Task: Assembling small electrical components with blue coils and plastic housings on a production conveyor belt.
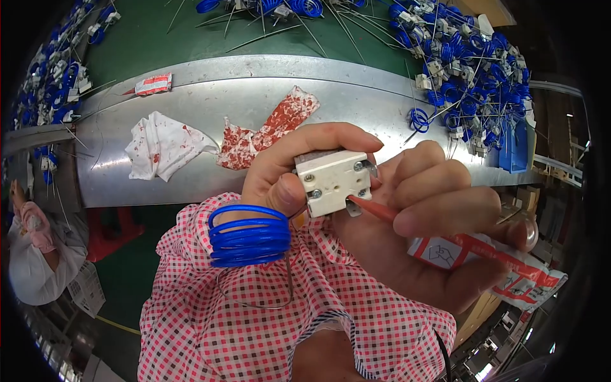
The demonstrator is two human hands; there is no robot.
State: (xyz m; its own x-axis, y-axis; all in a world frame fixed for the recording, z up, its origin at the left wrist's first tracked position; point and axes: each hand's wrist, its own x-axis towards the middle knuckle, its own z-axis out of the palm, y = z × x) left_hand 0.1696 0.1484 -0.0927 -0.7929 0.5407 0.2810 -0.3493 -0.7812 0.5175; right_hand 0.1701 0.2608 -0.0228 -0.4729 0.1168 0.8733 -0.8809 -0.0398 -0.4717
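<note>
Left hand (270, 162) curled round boxy white block (334, 186), right hand (439, 207) round crinkled tube (525, 275) — tapered red nozzle (377, 209); glossy blue coil (249, 239)

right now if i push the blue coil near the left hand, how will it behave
The blue coil is probably springy rather than floppy, as it holds a round, stacked shape. Its glossy surface suggests it may feel slippery. It shows gaps near the top, so it might flex there.
</note>
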